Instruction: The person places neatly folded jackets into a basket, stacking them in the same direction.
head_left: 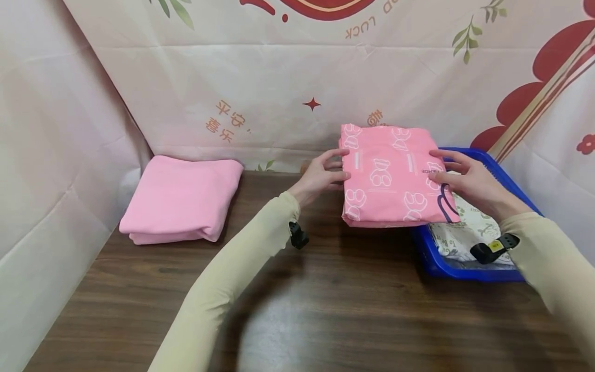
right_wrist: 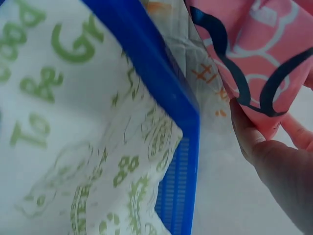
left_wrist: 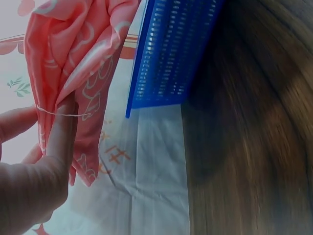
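Observation:
A folded pink cloth with white bear outlines (head_left: 388,178) is held up between both hands, its right part overlapping the blue basket in the head view. My left hand (head_left: 321,175) grips its left edge, with the thumb tucked into the folds in the left wrist view. A loose white thread (left_wrist: 63,113) crosses the cloth by that thumb. My right hand (head_left: 469,181) pinches the opposite edge, close to a dark blue curved print. In the right wrist view, thumb and fingers hold the cloth's corner (right_wrist: 259,105) beside the basket's rim.
The blue plastic basket (head_left: 446,269) stands at the right on the wooden table (head_left: 297,310). Inside lies white cloth with green print (right_wrist: 63,117). A plain pink folded cloth (head_left: 181,196) sits at the left back. Printed fabric (head_left: 279,93) hangs behind and along both sides.

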`<state>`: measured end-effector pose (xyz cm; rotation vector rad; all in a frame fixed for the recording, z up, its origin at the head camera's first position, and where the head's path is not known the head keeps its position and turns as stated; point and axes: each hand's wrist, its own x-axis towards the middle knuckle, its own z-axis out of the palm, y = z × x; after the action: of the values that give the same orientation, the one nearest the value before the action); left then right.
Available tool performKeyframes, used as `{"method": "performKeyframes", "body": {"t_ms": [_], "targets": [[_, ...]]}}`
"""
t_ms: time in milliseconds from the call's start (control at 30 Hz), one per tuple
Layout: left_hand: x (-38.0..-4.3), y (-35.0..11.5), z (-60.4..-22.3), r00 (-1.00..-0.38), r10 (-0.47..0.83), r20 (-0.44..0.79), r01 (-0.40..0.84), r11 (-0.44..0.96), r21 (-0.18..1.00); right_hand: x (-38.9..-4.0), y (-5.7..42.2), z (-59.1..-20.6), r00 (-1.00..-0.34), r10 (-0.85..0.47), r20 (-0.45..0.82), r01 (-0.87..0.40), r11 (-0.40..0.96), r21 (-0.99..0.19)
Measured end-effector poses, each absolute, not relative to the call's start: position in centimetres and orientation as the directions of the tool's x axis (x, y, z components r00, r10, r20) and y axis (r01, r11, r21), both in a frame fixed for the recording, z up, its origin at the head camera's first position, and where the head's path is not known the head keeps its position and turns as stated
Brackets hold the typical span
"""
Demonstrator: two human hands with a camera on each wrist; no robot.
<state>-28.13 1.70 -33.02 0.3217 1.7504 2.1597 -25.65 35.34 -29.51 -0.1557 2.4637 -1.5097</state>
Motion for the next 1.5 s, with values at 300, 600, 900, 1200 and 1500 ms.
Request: {"method": "performKeyframes", "body": {"t_ms": [300, 600, 900, 1200, 1500], "targets": [[-28.2, 3.4, -33.1, -0.92, 0.389, -0.05, -0.164, -0.264, 0.951, -26.1, 37.8, -29.6, -0.953, -0.261, -0.15, 0.02, 0.441, -0.897], [-28.2, 6.2, -32.9, -0.916, 0.395, -0.071, -0.212, -0.327, 0.921, -26.5, 40.3, -29.9, -0.964, -0.192, -0.185, 0.119, 0.308, -0.944], [-28.5, 9.8, -34.0, -0.922, 0.376, -0.092, -0.242, -0.376, 0.894, -26.2, 42.9, -30.0, -0.969, -0.143, -0.203, 0.108, 0.491, -0.864], [-27.8, 15.2, -34.5, -0.945, 0.319, -0.073, -0.206, -0.404, 0.891, -26.3, 45.9, -30.0, -0.973, -0.046, -0.226, 0.18, 0.459, -0.87], [-27.0, 18.2, -34.9, -0.893, 0.446, -0.068, -0.205, -0.266, 0.942, -25.9, 48.5, -30.3, -0.985, -0.005, -0.172, 0.144, 0.526, -0.838]]}}
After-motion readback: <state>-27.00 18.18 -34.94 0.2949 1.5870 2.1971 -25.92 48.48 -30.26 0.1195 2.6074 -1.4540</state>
